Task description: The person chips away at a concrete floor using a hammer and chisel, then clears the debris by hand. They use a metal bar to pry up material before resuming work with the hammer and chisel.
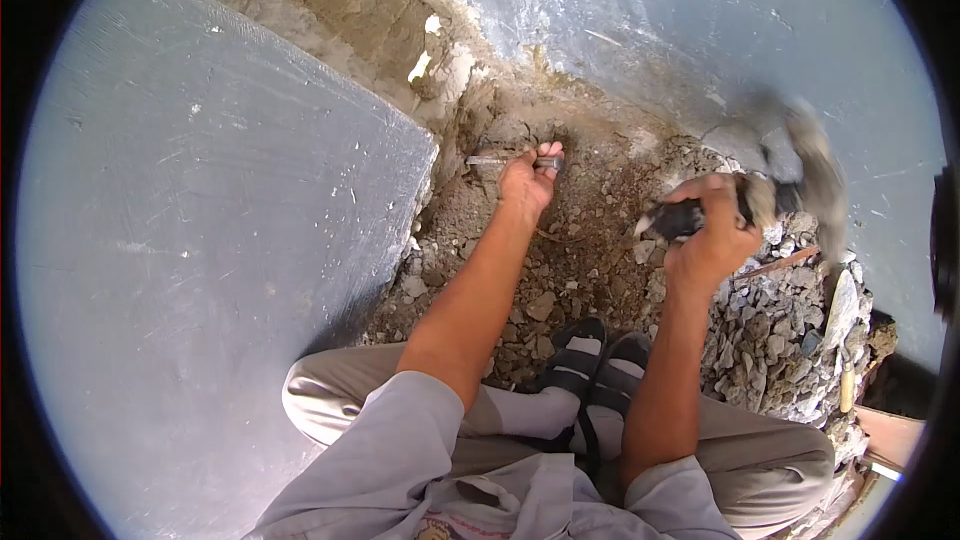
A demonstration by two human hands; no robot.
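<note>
My left hand [528, 183] is closed around a metal chisel [485, 160], whose thin blade points left toward the broken wall edge. The chisel's thicker end shows between my fingers. To the right, my right hand [708, 230] grips the black handle of a hammer [678, 220]. Motion smears the hammer's head, which is raised on the right, apart from the chisel. Under both hands lies broken, earthy rubble [580, 240].
A grey-painted wall [230, 170] stands at left, another grey wall [680, 10] at upper right. Stone chunks [780, 330] are heaped at right beside a wooden piece [890, 437]. My sandalled feet [580, 370] rest close to the rubble.
</note>
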